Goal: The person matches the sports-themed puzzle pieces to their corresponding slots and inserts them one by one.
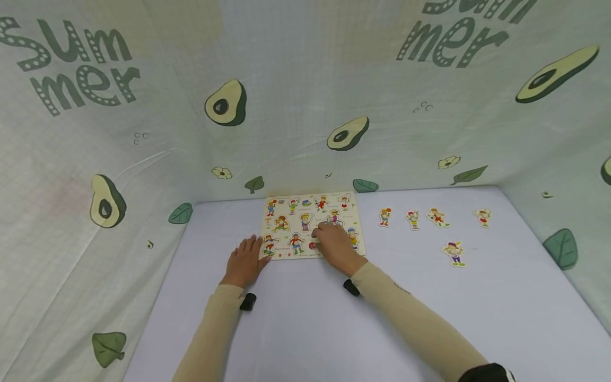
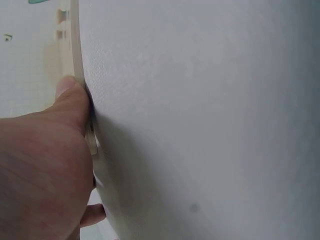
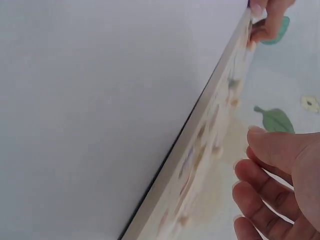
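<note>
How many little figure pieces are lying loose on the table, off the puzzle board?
5. Four lie in a row right of the puzzle board. A fifth lies nearer the person. None seem hidden.

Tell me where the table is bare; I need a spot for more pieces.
Bare: near the front edge of the table between the sleeves, and left of the puzzle board. Crowded: five loose pieces lie right of the board.

Bare table [image 1: 305,329] in front of puzzle board [image 1: 286,204]; loose figure pieces [image 1: 413,218] scattered right; cloth walls [image 1: 143,159] close three sides.
</note>
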Demonstrator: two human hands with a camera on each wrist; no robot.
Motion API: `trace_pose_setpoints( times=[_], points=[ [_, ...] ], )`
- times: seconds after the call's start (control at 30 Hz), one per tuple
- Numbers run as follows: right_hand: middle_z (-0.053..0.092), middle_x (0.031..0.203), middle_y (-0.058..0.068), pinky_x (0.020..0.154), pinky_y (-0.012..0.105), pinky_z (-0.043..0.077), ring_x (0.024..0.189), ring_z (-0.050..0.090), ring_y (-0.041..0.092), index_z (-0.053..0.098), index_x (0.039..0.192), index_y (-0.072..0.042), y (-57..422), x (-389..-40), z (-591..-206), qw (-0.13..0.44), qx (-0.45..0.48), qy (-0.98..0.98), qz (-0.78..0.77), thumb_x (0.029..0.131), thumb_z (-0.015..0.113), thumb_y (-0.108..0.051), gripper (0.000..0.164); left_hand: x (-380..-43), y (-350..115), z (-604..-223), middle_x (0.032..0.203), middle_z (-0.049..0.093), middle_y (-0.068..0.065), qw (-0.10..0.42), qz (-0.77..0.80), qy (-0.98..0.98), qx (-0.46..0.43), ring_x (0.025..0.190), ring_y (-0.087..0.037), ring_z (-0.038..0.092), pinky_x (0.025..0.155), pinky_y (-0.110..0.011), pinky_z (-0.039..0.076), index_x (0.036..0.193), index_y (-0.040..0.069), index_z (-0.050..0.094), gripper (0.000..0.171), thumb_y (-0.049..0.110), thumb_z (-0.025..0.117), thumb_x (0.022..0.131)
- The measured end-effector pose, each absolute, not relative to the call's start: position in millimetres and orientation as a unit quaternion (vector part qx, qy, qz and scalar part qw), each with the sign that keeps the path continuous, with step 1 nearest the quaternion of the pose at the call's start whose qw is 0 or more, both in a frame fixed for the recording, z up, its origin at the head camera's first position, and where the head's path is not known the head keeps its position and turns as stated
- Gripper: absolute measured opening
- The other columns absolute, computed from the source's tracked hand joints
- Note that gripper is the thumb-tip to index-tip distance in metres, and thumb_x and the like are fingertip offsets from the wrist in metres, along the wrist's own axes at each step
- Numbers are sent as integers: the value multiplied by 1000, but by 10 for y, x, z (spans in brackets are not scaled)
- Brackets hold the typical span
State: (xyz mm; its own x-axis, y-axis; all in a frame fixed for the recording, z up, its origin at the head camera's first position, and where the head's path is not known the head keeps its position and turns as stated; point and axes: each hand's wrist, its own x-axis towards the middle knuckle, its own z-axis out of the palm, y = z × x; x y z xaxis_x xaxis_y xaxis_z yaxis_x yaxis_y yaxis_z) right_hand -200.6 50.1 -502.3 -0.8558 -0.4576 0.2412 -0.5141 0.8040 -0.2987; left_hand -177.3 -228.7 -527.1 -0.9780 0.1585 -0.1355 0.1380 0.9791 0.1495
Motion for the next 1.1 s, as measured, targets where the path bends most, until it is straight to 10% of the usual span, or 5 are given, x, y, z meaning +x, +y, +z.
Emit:
trace_pose_setpoints(
  times=[1.1],
  points=[
    [72,102,14,83,54,53,97,67,38,76,106,0,2190,-1486,-5034,154,139,-963,173,86,85,1,22,-1751,-2276,-5258,167,34,-27,70,76,992,70,155,-48,30,122,-67,32,162,-1,36,70,40,58,109]
  ],
)
